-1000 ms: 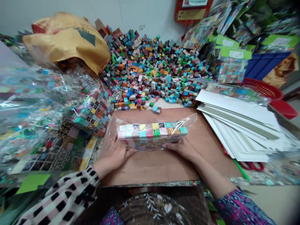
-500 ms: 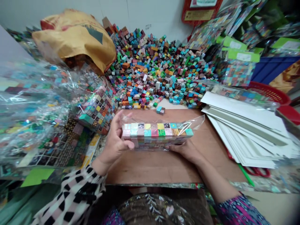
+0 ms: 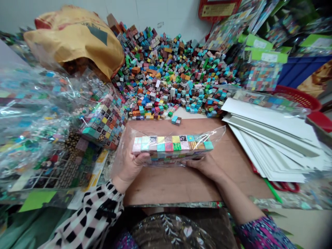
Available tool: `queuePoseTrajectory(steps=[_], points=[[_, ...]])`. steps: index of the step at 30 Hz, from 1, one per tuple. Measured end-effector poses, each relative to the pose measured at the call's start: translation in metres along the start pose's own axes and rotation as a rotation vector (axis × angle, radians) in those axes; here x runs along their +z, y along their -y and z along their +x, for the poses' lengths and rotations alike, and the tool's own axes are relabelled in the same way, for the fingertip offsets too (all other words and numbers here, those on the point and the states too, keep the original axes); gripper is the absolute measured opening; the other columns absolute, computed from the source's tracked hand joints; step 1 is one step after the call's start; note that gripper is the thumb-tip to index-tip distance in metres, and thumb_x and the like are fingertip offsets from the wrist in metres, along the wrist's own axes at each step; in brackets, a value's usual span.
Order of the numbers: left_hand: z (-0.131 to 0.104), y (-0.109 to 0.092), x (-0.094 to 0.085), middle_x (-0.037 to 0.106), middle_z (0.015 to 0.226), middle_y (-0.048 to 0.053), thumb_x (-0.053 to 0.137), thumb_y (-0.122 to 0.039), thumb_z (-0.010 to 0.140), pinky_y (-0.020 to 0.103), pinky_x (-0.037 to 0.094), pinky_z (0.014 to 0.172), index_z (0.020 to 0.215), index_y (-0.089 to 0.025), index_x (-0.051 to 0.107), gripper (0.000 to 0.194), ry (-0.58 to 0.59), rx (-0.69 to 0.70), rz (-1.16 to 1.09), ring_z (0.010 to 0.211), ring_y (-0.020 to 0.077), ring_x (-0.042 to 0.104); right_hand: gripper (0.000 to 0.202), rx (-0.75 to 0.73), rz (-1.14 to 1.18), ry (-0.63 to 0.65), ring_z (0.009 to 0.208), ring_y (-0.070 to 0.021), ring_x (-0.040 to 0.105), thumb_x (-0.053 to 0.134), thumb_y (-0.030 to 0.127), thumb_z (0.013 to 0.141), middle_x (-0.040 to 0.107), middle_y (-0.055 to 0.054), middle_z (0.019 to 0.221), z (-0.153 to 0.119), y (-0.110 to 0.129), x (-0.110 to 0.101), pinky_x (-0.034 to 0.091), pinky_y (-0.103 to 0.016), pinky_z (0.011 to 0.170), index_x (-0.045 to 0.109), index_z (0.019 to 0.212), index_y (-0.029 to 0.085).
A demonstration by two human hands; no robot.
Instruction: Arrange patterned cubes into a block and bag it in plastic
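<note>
A block of small printed cubes in a clear plastic bag (image 3: 172, 147) is held above the brown board (image 3: 166, 188). My left hand (image 3: 131, 167) grips its left end, with the thumb in front and the fingers hidden behind or below. At the lower right, my right hand (image 3: 204, 166) holds the bag from underneath; part of its fingers is out of sight. Loose plastic sticks out past both ends of the block. Just beyond it, a couple of loose cubes (image 3: 176, 120) lie at the board's far edge.
A big heap of loose cubes (image 3: 166, 76) fills the back, beside a yellow sack (image 3: 75, 41). Bagged cube blocks (image 3: 106, 119) crowd the left. White cards (image 3: 269, 138) are stacked at right, near red-handled scissors (image 3: 287, 186), a green pen (image 3: 273, 191) and a red basket (image 3: 298, 98).
My left hand has shifted lower on the left end, its thumb now on the front. The bag's loose left side has spread out over that hand. My right hand stays put.
</note>
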State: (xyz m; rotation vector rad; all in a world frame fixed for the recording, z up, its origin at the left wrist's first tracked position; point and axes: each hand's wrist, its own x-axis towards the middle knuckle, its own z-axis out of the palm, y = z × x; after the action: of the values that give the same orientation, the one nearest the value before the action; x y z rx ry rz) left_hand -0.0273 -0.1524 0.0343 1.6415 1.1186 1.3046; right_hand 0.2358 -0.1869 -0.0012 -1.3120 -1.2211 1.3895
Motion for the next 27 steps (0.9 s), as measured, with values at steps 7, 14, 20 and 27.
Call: queuePoseTrajectory(steps=[7, 14, 20, 27], points=[[0.001, -0.009, 0.0, 0.075, 0.099, 0.014, 0.058, -0.082, 0.069, 0.042, 0.052, 0.093, 0.095, -0.015, 0.073, 0.073, 0.066, -0.017, 0.165, 0.101, 0.0322, 0.067, 0.04, -0.033, 0.043, -0.004, 0.098, -0.0295, 0.07, 0.083, 0.036, 0.06, 0.076, -0.008, 0.104, 0.0, -0.003, 0.002, 0.054, -0.05, 0.095, 0.071, 0.095, 0.02], [0.0, -0.009, -0.01, 0.075, 0.073, 0.008, 0.058, -0.063, 0.078, 0.039, 0.054, 0.084, 0.069, -0.021, 0.071, 0.045, 0.342, -0.151, 0.353, 0.084, 0.0283, 0.068, 0.038, -0.037, 0.053, 0.024, 0.096, -0.0281, 0.07, 0.084, 0.035, 0.061, 0.076, -0.006, 0.103, 0.002, -0.009, -0.001, 0.055, -0.047, 0.093, 0.072, 0.094, 0.021], [-0.003, 0.013, -0.021, 0.072, 0.068, 0.006, 0.05, -0.061, 0.083, 0.039, 0.049, 0.094, 0.068, -0.022, 0.068, 0.046, 0.407, -0.073, 0.552, 0.084, 0.0259, 0.066, 0.039, -0.052, 0.056, 0.032, 0.096, -0.0276, 0.07, 0.084, 0.034, 0.062, 0.076, -0.007, 0.105, 0.004, -0.011, -0.002, 0.055, -0.047, 0.092, 0.071, 0.096, 0.021], [-0.002, 0.019, -0.027, 0.075, 0.109, 0.009, 0.045, -0.054, 0.089, 0.038, 0.045, 0.103, 0.102, -0.019, 0.073, 0.047, 0.504, 0.013, 0.665, 0.109, 0.028, 0.064, 0.044, -0.084, 0.053, 0.009, 0.097, -0.0271, 0.068, 0.085, 0.032, 0.06, 0.074, -0.007, 0.104, 0.007, -0.014, -0.002, 0.053, -0.048, 0.093, 0.066, 0.098, 0.021]])
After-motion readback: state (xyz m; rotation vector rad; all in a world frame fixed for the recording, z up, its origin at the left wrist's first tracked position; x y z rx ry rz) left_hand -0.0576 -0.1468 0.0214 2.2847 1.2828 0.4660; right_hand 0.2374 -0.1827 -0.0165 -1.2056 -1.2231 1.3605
